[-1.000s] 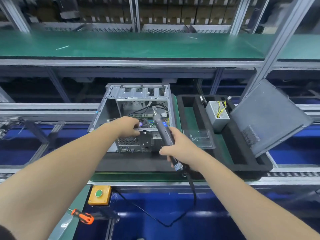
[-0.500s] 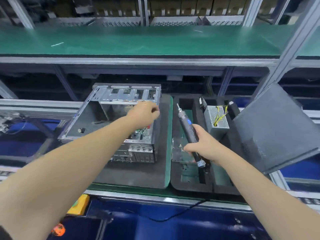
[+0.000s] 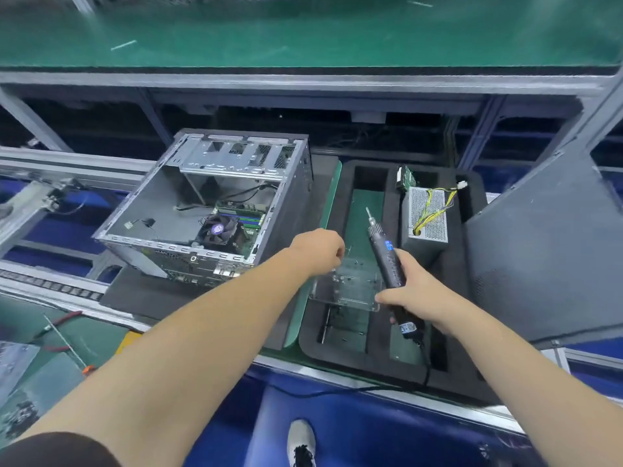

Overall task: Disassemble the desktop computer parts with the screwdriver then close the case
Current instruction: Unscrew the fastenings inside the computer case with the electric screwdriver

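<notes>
The open computer case [image 3: 158,203] lies on a dark mat at the left, its cooler fan [image 3: 219,230] and motherboard showing inside. My left hand [image 3: 318,251] hovers with curled fingers just above a clear plastic box [image 3: 350,288] in the black foam tray [image 3: 472,369]; anything pinched in it is hidden. Beside that box my right hand [image 3: 416,293] grips the black electric screwdriver [image 3: 387,261], whose bit points up and away. A grey power supply [image 3: 426,214] with yellow wires stands in the tray. The grey side panel [image 3: 546,247] leans at the right.
A green circuit part [image 3: 406,176] stands behind the power supply. The screwdriver's cord [image 3: 426,365] runs down over the bench's front edge. Hand tools [image 3: 64,320] lie at the lower left. A green shelf [image 3: 303,35] overhangs the back. My shoe [image 3: 301,439] shows below.
My left hand came out of the case and swung right to above the clear box. My right hand carried the screwdriver from the case over the foam tray. The view shifted right and down.
</notes>
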Demonstrator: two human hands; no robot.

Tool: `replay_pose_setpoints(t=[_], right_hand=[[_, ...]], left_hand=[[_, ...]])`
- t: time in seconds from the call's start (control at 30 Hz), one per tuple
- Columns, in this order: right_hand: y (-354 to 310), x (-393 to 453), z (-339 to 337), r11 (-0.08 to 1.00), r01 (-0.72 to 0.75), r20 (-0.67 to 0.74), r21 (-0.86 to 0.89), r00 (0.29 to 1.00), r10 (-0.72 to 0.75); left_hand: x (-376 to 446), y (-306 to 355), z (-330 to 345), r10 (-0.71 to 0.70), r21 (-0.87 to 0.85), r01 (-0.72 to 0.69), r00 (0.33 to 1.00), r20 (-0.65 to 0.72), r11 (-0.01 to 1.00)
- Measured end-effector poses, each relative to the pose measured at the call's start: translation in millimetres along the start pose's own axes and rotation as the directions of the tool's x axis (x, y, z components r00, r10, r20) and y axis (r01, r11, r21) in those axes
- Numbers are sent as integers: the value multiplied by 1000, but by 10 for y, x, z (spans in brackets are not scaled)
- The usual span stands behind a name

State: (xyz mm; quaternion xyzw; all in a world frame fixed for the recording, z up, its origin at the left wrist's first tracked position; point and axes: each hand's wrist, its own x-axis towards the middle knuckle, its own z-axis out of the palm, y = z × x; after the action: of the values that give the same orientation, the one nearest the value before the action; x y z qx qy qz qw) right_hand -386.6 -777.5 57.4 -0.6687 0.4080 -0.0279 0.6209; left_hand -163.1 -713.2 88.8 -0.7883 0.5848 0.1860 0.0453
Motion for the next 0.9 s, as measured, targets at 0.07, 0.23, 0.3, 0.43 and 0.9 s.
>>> replay_pose_setpoints(t=[0.07,0.23,0.3,0.43,0.9], right_hand=[[94,-19,-60,1000,-14,-26,12,1000,14],[319,-78,-222,996,-55,-60,68,996,59],[383,-119,-258,993,-70,-72,98,994,77],[452,-165,-297,991,-72,-90,114,993,82],[372,-198,-255,992,-55,-126,113,990,69]], left_hand=[[89,77,122,2,-13,-1,1000,27,1000],[275,286,422,27,-5,-27,999,26,1000],[351,382,529,49,10,-50,999,13,999],[523,544,665,106,61,-106,994,11,992],[618,536,840,231,156,-237,971,59,959]])
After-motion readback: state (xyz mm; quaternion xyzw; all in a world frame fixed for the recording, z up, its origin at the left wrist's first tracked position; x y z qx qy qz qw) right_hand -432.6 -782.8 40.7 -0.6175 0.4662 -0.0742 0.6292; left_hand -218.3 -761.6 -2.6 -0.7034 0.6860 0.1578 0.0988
